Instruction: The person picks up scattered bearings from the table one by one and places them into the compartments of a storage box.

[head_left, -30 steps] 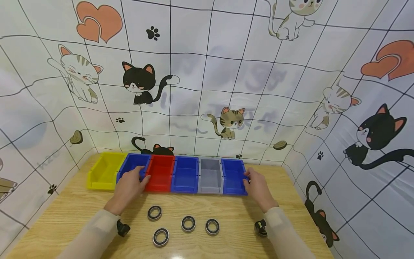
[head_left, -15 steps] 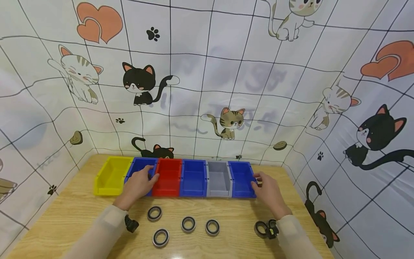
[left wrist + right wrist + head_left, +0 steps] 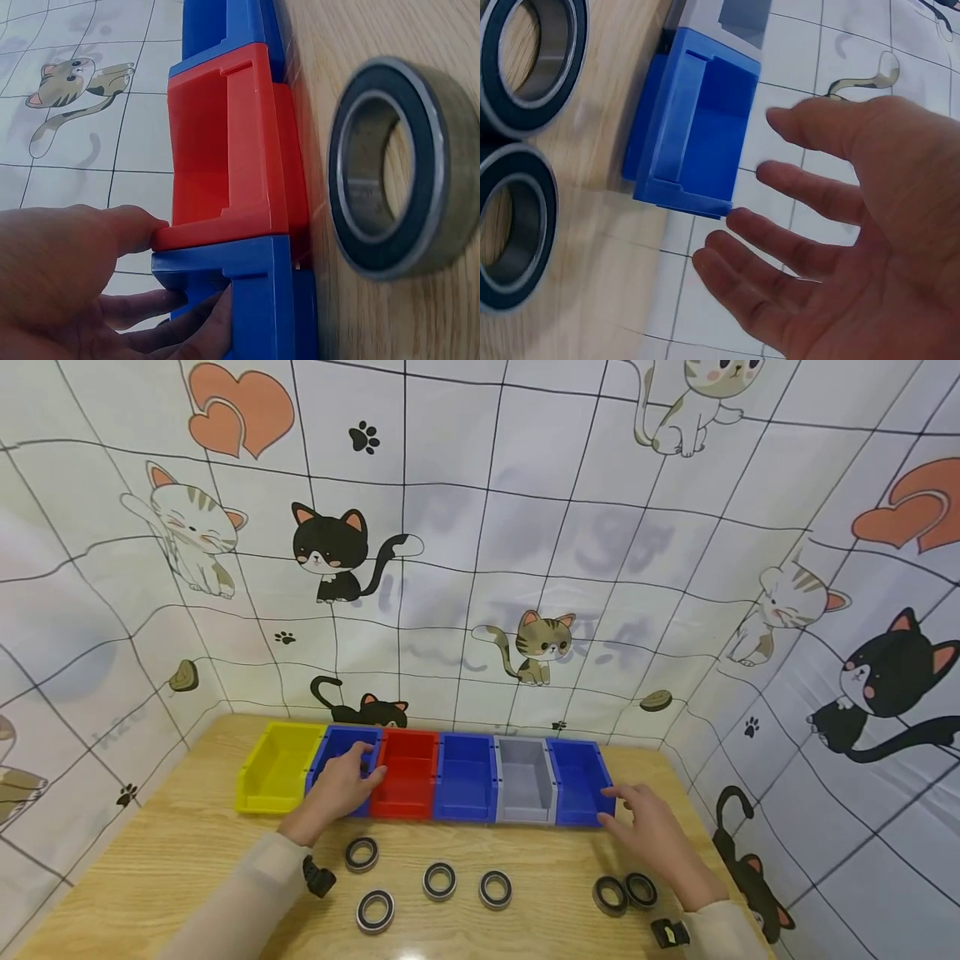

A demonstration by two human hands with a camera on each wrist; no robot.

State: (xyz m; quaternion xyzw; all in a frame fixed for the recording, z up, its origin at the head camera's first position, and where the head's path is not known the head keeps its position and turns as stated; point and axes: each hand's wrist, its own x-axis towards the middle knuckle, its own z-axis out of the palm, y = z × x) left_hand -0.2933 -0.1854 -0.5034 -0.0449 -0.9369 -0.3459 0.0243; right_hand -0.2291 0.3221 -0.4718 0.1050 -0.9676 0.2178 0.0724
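Our left hand (image 3: 341, 785) pinches the row of bins (image 3: 437, 772) on the tabletop (image 3: 540, 860); our right hand (image 3: 652, 831), fingers (image 3: 810, 191) wide, sits beside its right end. We should slide it evenly, keeping it square.

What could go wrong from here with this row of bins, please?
The left hand pinches the row where the red bin meets the adjoining blue bin, so those two could separate if pulled.
The right hand is not gripping the rightmost blue bin, so that end may lag and the row skew.
Bearings lie in front; sliding the row forward might knock them.
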